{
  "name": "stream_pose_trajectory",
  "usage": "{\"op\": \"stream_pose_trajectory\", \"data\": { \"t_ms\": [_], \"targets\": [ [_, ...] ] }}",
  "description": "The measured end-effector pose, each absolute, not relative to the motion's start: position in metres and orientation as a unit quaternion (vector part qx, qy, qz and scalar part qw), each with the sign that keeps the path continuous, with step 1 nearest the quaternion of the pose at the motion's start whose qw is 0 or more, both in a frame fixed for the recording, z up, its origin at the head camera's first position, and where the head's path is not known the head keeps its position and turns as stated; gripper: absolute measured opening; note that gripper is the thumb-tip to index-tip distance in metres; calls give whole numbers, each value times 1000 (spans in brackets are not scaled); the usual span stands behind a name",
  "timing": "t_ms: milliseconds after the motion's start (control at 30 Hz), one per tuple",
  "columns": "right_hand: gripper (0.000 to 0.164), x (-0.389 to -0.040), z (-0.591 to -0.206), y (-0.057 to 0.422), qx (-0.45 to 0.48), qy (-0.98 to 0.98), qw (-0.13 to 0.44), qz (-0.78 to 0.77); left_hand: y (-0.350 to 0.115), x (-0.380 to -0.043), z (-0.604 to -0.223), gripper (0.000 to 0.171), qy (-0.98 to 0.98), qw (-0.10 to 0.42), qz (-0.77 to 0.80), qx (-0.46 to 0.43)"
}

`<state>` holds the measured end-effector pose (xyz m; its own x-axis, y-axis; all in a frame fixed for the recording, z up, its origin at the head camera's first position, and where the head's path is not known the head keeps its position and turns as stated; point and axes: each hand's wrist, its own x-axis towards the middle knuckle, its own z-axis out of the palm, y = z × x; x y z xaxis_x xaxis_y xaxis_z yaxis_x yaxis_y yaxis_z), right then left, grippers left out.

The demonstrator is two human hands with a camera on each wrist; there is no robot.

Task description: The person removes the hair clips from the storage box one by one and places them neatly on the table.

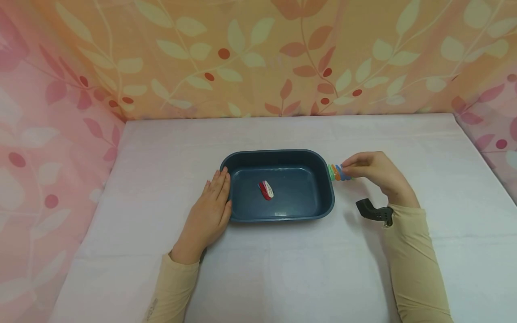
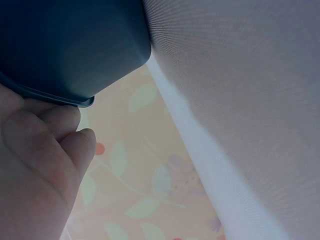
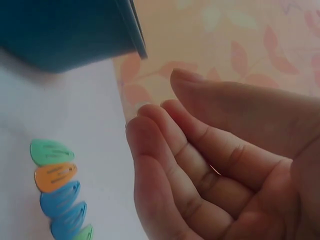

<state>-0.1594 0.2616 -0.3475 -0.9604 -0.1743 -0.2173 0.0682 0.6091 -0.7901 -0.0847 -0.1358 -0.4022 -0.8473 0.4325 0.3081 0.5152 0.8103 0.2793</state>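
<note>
A dark blue basin [image 1: 282, 218] stands on the white cloth. Inside it lies a small bunch of hair snap clips [image 1: 266, 190], red and white on top. My left hand [image 1: 208, 213] rests along the basin's left rim with its fingers straight; in the left wrist view the fingertips touch under the rim. Just right of the basin is a row of snap clips [image 3: 61, 200] in green, orange and blue, lying on the cloth. Above that row hovers my right hand [image 1: 377, 172], fingers loosely bent and thumb apart from them, holding nothing in the right wrist view.
A white cloth [image 1: 282, 269] covers the table. Behind it hangs an orange curtain [image 1: 250, 58] with a leaf print, and pink printed cloth [image 1: 52, 148] hangs at the left. A black strap mount [image 1: 373, 213] sticks out from the right wrist.
</note>
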Motion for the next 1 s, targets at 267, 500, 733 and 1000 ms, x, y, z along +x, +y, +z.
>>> {"op": "stream_pose_trajectory", "data": {
  "t_ms": [267,500,733,1000],
  "targets": [
    [28,-158,-347,252,-59,873,139,-464,-135,-85,-401,57,-944,118,-177,-251],
    [26,-155,-345,239,-70,864,133,-481,-135,-84,-401,57,-943,120,-182,-250],
    [23,-151,-344,226,-78,866,122,-478,-135,-84,-402,57,-942,122,-185,-251],
    [21,-149,-346,211,-124,855,138,-484,-135,-85,-402,57,-945,117,-180,-249]
  ]
}}
